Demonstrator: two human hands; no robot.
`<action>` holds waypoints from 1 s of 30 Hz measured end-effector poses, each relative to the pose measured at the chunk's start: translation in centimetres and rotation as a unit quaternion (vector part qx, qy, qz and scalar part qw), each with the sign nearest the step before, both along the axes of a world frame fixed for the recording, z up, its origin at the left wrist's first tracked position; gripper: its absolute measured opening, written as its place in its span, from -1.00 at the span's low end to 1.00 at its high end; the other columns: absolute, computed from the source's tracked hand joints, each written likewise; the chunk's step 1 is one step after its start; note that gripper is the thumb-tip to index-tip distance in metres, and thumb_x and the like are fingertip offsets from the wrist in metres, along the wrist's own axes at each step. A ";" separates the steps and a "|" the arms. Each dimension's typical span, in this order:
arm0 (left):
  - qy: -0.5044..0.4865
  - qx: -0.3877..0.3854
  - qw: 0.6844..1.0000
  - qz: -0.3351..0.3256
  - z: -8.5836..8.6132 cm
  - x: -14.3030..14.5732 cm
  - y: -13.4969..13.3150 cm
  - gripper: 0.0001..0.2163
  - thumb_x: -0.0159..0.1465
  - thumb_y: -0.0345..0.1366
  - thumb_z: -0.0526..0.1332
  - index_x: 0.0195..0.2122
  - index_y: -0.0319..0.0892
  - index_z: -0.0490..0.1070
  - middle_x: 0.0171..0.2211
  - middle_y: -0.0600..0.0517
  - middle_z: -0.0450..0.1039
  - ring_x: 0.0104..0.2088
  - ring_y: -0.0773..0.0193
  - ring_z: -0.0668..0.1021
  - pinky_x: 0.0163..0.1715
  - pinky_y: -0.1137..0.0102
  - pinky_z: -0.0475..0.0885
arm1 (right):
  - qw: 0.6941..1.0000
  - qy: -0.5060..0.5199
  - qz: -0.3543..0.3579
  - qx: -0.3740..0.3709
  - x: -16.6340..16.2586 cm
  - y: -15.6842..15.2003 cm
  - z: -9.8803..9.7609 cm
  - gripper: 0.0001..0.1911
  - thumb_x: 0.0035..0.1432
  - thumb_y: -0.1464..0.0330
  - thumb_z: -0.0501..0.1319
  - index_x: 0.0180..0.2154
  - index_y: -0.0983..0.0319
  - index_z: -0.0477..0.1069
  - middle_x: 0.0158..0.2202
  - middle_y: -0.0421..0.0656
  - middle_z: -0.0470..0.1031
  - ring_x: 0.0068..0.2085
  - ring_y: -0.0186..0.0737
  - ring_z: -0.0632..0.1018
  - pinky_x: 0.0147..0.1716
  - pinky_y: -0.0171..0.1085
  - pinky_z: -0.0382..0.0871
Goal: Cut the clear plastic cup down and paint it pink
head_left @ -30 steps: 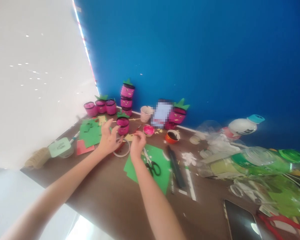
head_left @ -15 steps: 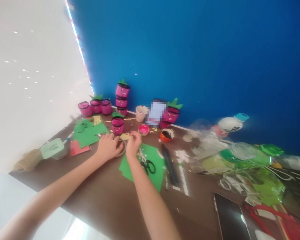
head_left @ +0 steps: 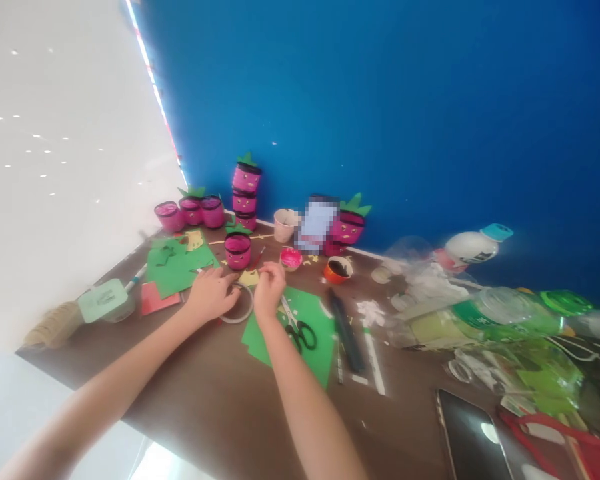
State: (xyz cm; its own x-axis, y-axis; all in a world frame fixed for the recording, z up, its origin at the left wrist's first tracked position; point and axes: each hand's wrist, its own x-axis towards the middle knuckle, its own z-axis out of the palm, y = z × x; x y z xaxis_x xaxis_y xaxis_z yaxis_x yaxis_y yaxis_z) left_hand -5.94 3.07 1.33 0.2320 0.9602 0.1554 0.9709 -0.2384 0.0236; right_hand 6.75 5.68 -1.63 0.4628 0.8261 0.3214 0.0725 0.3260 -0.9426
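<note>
My left hand [head_left: 211, 295] lies low over the table with its fingers apart, beside the left rim of a roll of tape [head_left: 251, 305]. My right hand [head_left: 270, 292] is closed in a pinch just right of the roll; whatever it holds is too small to make out. A yellow paper piece [head_left: 249, 277] lies between the hands, near the fingertips. Behind them stands a magenta cup [head_left: 237, 252] with a black rim and a small face. Black-handled scissors [head_left: 305, 335] rest on green paper [head_left: 323, 360] by my right forearm.
More magenta cups [head_left: 213, 212] and a stacked cup figure [head_left: 245, 190] stand by the wall. A pink paint cup [head_left: 291, 259] and an orange cup [head_left: 336, 272] are behind my right hand. Bottles [head_left: 485, 307] and a phone [head_left: 473, 433] lie at right.
My left hand has shifted slightly left, uncovering more of the tape roll. My right hand stays pinched in nearly the same place. The view has moved slightly.
</note>
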 end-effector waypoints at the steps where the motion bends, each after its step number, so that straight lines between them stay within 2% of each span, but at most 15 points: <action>1: 0.001 -0.002 1.000 0.001 -0.2 0.0 0.0 -0.62 0.17 -0.17 -0.02 -0.03 -0.06 0.38 -0.41 -0.06 0.37 -0.33 0.11 0.45 -0.32 0.29 0.23 | 1.000 -0.002 0.000 0.000 0.0 0.0 0.0 -0.85 -0.11 0.51 -0.03 -0.58 0.21 0.22 -0.36 -0.10 0.34 -0.24 -0.23 0.40 -0.22 -0.24 0.30; 12: -0.002 0.000 1.000 0.020 -1.0 -0.1 0.9 -0.56 0.19 -0.13 -0.04 0.08 -0.08 0.27 -0.33 -0.11 0.36 -0.26 0.05 0.44 -0.28 0.25 0.26 | 1.000 -0.012 0.003 0.001 -0.1 0.0 0.0 -0.84 -0.10 0.52 -0.03 -0.59 0.21 0.24 -0.37 -0.14 0.34 -0.25 -0.25 0.40 -0.20 -0.25 0.29; 19: -0.027 0.017 0.999 0.014 -1.1 -0.3 1.4 -0.58 0.17 -0.15 -0.01 0.04 -0.12 0.31 -0.32 -0.11 0.36 -0.29 0.07 0.42 -0.29 0.24 0.25 | 1.000 -0.014 0.012 0.015 0.0 0.1 -0.1 -0.83 -0.09 0.53 -0.03 -0.58 0.22 0.24 -0.37 -0.14 0.33 -0.24 -0.24 0.40 -0.20 -0.23 0.29; 22: -0.060 0.090 0.994 -0.021 -0.9 -0.4 1.0 -0.53 0.12 -0.18 0.05 0.08 -0.15 0.26 -0.24 -0.14 0.34 -0.22 0.02 0.38 -0.26 0.20 0.24 | 0.999 -0.023 0.007 0.038 0.0 -0.3 0.0 -0.84 -0.04 0.52 -0.03 -0.52 0.21 0.25 -0.34 -0.13 0.32 -0.22 -0.24 0.39 -0.21 -0.22 0.31; 25: -0.116 0.154 0.977 -0.095 -1.0 -0.6 0.5 -0.50 0.08 -0.24 0.10 0.09 -0.14 0.22 -0.09 -0.17 0.28 -0.09 -0.02 0.31 -0.16 0.14 0.21 | 0.996 -0.051 0.029 0.070 -0.4 -0.8 0.1 -0.84 0.06 0.47 -0.04 -0.39 0.21 0.28 -0.23 -0.10 0.31 -0.17 -0.24 0.39 -0.22 -0.22 0.32; 28: -0.164 0.158 0.961 -0.157 -1.1 -1.0 0.2 -0.56 0.04 -0.32 0.10 0.00 -0.15 0.30 -0.02 -0.16 0.23 -0.03 0.00 0.28 -0.07 0.11 0.17 | 0.994 -0.055 0.042 0.082 -0.6 -1.3 1.2 -0.85 0.11 0.44 -0.04 -0.32 0.20 0.27 -0.17 -0.08 0.31 -0.14 -0.23 0.39 -0.20 -0.20 0.32; 30: -0.169 0.129 0.959 -0.190 -1.1 -1.2 0.1 -0.57 0.00 -0.36 0.11 -0.05 -0.10 0.35 0.02 -0.13 0.20 0.01 0.00 0.25 -0.04 0.09 0.15 | 0.996 -0.028 0.032 0.083 -0.4 -1.4 2.9 -0.86 0.09 0.43 -0.03 -0.31 0.21 0.26 -0.18 -0.08 0.33 -0.16 -0.23 0.40 -0.21 -0.20 0.33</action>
State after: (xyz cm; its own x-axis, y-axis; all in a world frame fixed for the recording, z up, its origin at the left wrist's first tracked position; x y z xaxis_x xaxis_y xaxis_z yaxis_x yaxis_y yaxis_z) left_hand -7.18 3.17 0.23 0.4521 0.7356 0.5045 0.7605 -0.6134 0.2130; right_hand 6.38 4.28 1.32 0.3881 0.7866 0.4803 0.0976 0.4831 -0.8701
